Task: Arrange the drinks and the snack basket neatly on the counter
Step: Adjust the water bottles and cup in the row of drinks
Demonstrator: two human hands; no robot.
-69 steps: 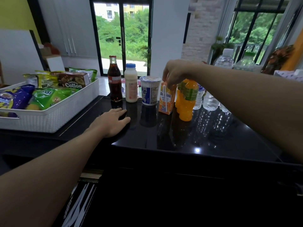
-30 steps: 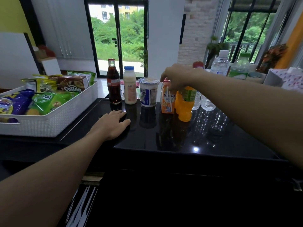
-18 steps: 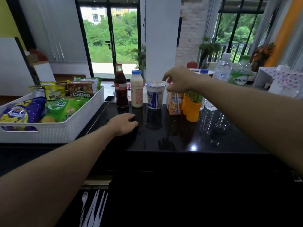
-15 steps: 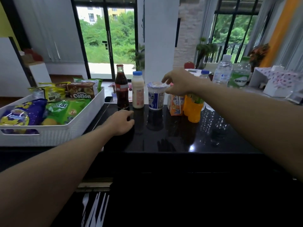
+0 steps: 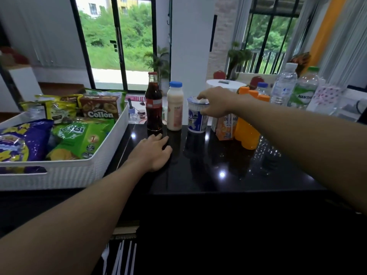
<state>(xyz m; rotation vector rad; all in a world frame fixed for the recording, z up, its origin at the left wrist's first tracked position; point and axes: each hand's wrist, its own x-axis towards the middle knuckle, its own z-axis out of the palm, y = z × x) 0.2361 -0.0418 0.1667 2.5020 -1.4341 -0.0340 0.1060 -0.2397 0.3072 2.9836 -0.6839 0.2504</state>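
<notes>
Black counter beneath flat left hand; right hand clasped round yogurt cup.

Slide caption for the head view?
Right hand grips the blue-and-white cup from above; left hand rests on the black counter beside the snack basket.

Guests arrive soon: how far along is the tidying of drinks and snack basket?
Done, seemingly: cola bottle and milk bottle stand side by side at the back of the counter; the snack basket sits to their left. In hand: the right hand grips the yogurt cup by its top; the left hand rests flat on the counter. Left: juice carton, orange bottles and water bottles stand bunched at the right.
</notes>
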